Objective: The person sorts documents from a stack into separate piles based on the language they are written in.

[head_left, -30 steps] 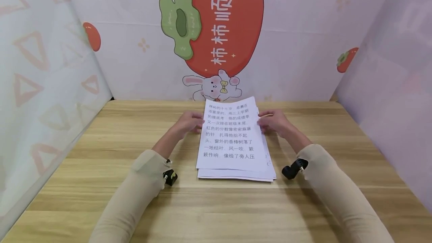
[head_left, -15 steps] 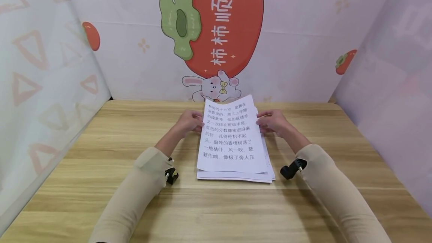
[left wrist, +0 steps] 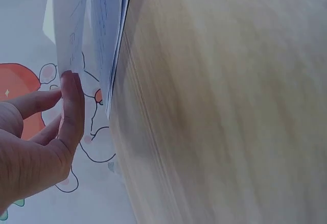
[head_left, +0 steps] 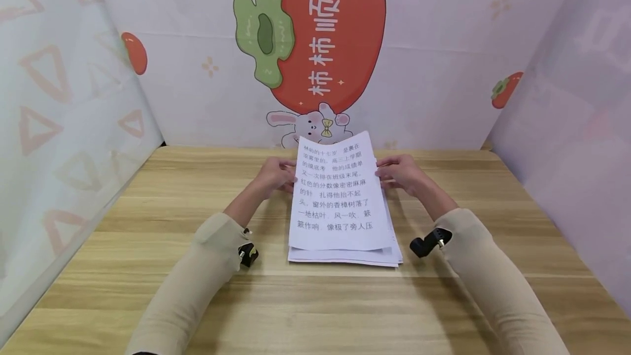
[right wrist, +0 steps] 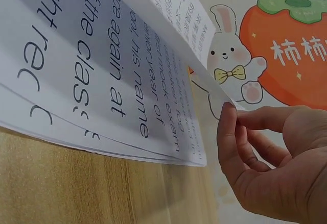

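A sheet of paper [head_left: 335, 196] printed with large Chinese characters is raised at its far end, curving over a stack of paper [head_left: 345, 259]. On its left edge, my left hand [head_left: 276, 174] pinches it between thumb and fingers. At the opposite edge my right hand [head_left: 401, 173] does the same. The right wrist view shows my right hand [right wrist: 271, 157] gripping the sheet's corner, apart from the stack [right wrist: 92, 81] below, whose top page bears English print. In the left wrist view, my left hand [left wrist: 46, 137] holds the lifted sheet [left wrist: 69, 30] away from the lower pages.
The stack lies on a wood-grain table [head_left: 315, 311]. Behind it rises a white backdrop [head_left: 434, 86] with a red persimmon and a rabbit drawn on it. Pale cloth walls stand on both sides. A small black camera is worn on each wrist.
The top sheet's far end has risen slightly above where it was, lifted by both hands. The stack underneath has stayed nearly in place.
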Tool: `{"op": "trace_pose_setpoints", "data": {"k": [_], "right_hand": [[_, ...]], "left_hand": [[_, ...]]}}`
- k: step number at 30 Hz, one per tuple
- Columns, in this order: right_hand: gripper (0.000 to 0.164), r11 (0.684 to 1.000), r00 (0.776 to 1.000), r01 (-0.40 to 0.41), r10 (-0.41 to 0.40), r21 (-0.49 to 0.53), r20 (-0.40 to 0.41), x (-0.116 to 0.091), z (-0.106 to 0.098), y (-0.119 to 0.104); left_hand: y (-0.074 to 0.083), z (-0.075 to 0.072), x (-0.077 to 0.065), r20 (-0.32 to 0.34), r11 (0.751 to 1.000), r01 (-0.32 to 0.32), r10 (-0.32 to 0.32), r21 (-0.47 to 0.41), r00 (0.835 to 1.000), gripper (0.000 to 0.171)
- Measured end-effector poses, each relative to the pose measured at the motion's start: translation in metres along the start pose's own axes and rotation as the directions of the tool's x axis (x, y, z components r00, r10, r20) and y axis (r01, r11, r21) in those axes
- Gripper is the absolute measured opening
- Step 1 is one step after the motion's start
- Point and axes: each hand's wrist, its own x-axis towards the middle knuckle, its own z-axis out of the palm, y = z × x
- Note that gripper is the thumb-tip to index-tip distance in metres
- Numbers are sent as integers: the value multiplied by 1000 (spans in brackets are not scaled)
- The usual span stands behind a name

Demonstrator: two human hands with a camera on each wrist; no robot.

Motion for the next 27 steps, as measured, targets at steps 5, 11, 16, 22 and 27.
{"op": "trace_pose_setpoints", "data": {"k": [5, 11, 16, 22, 27], "right_hand": [[42, 1000, 1000, 17, -17, 20, 26, 3, 6, -3], [41, 999, 997, 44, -45, 26, 55, 12, 23, -4], [41, 998, 997, 49, -52, 43, 63, 17, 45, -6], [44, 998, 998, 36, -39, 53, 49, 24, 74, -15], [45, 995, 998, 33, -38, 93, 46, 30, 97, -20]], "left_hand": [[-2, -10, -3, -7, 1000, -3, 3, 10, 1000, 52], [-6, -28, -5, -30, 1000, -7, 8, 27, 1000, 49], [-12, -48, -6, -71, 998, -9, 13, 61, 997, 47], [-16, -75, -10, -106, 995, 14, -3, 102, 994, 47], [-16, -98, -17, -133, 989, 22, -3, 146, 991, 49]]}}
